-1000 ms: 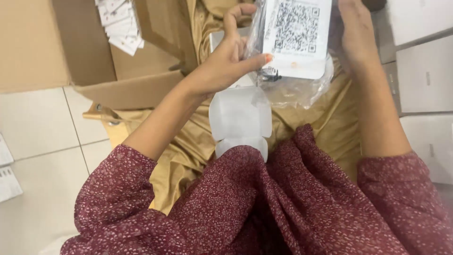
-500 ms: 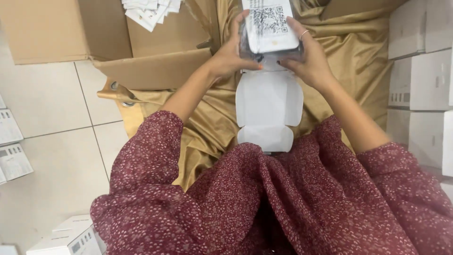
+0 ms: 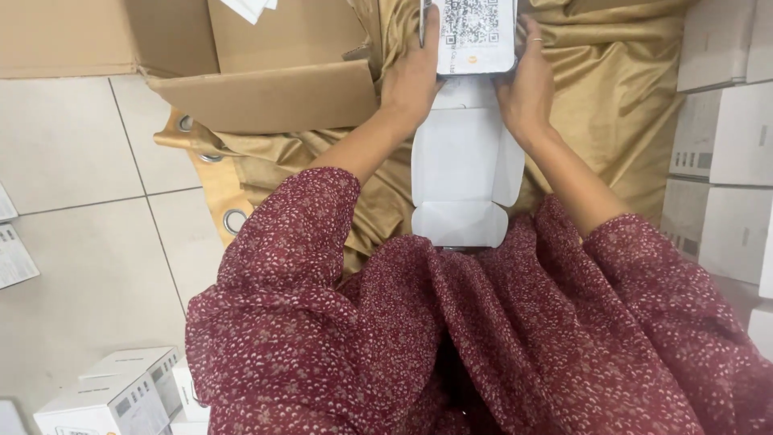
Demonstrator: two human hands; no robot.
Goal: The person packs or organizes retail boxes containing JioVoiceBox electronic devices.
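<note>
Head camera, looking down at a seated person's lap and both hands. The person is wearing a dark red top with small pale flecks; the sleeves are filling the lower part of the picture.

Both hands are reaching forward to the top edge of the picture. The left hand [image 3: 412, 76] is gripping the left edge of a white card [image 3: 475, 34] printed with a square black-and-white code, with its fingers curling up along that side. The right hand [image 3: 527, 80], wearing a thin ring, is gripping the card's right edge in the same way. The card is sitting between the two hands, partly cut off by the top of the picture, and seems to be wrapped in clear plastic, though that is hard to make out.

Just below the card, touching the heels of both hands, an open white carton [image 3: 465, 173] is lying on the lap with its flaps spread flat toward the person.

Under the carton, a gold satin cloth [image 3: 612, 89] is lying in folds across the lap and spreading to the right.

To the left, a brown cardboard box [image 3: 266, 93] is standing open on a pale tiled floor [image 3: 88, 266]. Small white boxes [image 3: 121, 391] are lying at the bottom left corner. More white boxes are stacked in a pile [image 3: 725, 145] along the right edge.
</note>
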